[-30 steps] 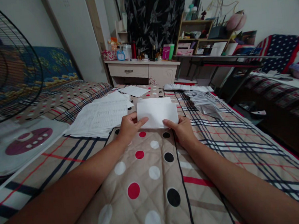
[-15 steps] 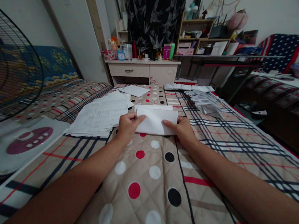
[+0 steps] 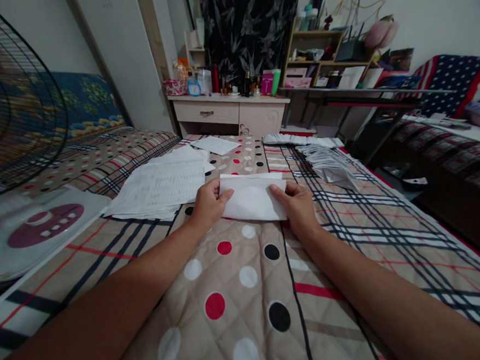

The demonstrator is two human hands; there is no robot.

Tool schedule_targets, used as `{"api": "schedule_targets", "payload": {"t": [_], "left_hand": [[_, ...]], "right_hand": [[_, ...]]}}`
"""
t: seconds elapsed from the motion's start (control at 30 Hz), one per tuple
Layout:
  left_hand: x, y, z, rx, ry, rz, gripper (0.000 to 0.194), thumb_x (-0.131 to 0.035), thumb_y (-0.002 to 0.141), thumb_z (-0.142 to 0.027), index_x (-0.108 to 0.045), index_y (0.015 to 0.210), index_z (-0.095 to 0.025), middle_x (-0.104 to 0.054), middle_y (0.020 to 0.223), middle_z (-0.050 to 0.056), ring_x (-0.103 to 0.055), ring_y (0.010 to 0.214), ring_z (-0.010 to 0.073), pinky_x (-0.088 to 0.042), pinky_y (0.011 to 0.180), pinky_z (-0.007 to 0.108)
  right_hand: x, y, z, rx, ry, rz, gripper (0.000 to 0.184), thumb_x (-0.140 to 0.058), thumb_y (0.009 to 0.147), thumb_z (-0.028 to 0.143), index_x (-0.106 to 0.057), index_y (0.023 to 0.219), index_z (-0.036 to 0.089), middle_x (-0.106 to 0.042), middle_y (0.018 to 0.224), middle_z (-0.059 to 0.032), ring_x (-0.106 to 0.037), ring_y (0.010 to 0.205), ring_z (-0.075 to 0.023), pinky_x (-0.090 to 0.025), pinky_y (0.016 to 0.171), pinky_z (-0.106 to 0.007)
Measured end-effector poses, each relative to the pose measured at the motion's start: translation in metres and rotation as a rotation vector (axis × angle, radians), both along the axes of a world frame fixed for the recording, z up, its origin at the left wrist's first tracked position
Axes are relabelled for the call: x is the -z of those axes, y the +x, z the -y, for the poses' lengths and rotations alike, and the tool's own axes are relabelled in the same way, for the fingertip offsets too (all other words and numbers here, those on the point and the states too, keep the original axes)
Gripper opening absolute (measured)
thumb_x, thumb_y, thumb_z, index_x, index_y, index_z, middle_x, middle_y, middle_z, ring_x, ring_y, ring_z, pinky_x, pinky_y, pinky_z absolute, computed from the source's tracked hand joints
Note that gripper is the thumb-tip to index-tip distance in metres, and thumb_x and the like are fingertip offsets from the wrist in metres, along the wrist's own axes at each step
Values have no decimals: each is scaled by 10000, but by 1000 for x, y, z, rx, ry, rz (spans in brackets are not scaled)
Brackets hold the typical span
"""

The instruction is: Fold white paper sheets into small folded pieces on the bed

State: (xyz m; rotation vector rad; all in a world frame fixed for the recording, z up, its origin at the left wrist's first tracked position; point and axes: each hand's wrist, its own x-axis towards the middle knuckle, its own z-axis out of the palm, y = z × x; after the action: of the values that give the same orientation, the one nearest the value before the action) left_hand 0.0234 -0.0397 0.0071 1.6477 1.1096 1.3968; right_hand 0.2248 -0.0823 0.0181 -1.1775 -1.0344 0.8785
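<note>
Between my hands is a folded sheet of white paper (image 3: 254, 201), held just over the dotted bedspread (image 3: 238, 279). My left hand (image 3: 209, 203) pinches its left end, thumb on the near face and fingers behind. At the right end my right hand (image 3: 300, 206) grips it the same way. A second edge of the paper shows along the top, slightly behind the front layer. Left of my left hand lies a stack of printed sheets (image 3: 158, 185). Beyond the paper rests a loose white sheet (image 3: 217, 145).
A pile of folded papers (image 3: 331, 165) lies at right, with a white bundle (image 3: 303, 140) behind it. A fan (image 3: 12, 97) stands at the left above a white bag with a purple print (image 3: 46, 225). A drawer cabinet (image 3: 219, 113) stands past the bed.
The folded paper has come slightly lower and its edges lie more level. My left hand has shifted a little right, and my right thumb has moved toward the paper's right end.
</note>
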Motion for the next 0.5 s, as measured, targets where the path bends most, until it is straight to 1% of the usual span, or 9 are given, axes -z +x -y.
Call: {"api": "schedule_targets", "payload": {"t": [0.1, 0.2, 0.27, 0.33, 0.4, 0.5], "left_hand": [[-3, 0, 3, -27, 41, -40, 198, -661, 694, -276, -619, 827, -136, -667, 788, 52, -612, 681, 172, -460, 585, 248], [-5, 0, 7, -62, 90, -84, 185, -667, 720, -314, -613, 761, -143, -633, 717, 19, -573, 637, 144, -424, 559, 227], [-5, 0, 7, -71, 84, -112, 217, -683, 717, -351, -622, 721, -143, -603, 654, -1, -530, 587, 127, -388, 528, 221], [-4, -1, 6, -90, 48, -114, 244, -698, 699, -375, -638, 694, -138, -594, 624, -6, -504, 560, 122, -362, 509, 222], [-4, -3, 3, -134, 18, -83, 245, -703, 686, -376, -654, 691, -136, -612, 629, 0, -513, 569, 131, -363, 514, 226], [-4, -6, -1, -212, 10, -26, 216, -698, 677, -354, -668, 708, -142, -647, 663, 11, -547, 603, 148, -388, 543, 232]], "right_hand": [[0, 0, 0, 44, 10, 47, 312, -794, 603, 393, -711, 759, 135, -706, 718, -40, -567, 560, -141, -419, 498, -248], [2, 0, -2, 64, -9, 95, 289, -819, 561, 370, -664, 652, 144, -674, 638, -25, -546, 525, -139, -401, 478, -250], [4, -1, -3, 43, -30, 113, 299, -834, 535, 363, -646, 622, 148, -664, 619, -23, -535, 509, -138, -389, 468, -251], [5, -2, -4, -2, -41, 101, 316, -843, 525, 375, -666, 656, 148, -672, 643, -27, -535, 513, -140, -388, 472, -253], [5, -2, -3, -64, -35, 57, 339, -819, 573, 441, -682, 687, 153, -668, 651, -25, -536, 521, -141, -391, 481, -255], [3, -3, -1, -178, -4, -20, 415, -691, 699, 588, -690, 702, 174, -658, 657, -27, -568, 572, -160, -419, 518, -265]]}}
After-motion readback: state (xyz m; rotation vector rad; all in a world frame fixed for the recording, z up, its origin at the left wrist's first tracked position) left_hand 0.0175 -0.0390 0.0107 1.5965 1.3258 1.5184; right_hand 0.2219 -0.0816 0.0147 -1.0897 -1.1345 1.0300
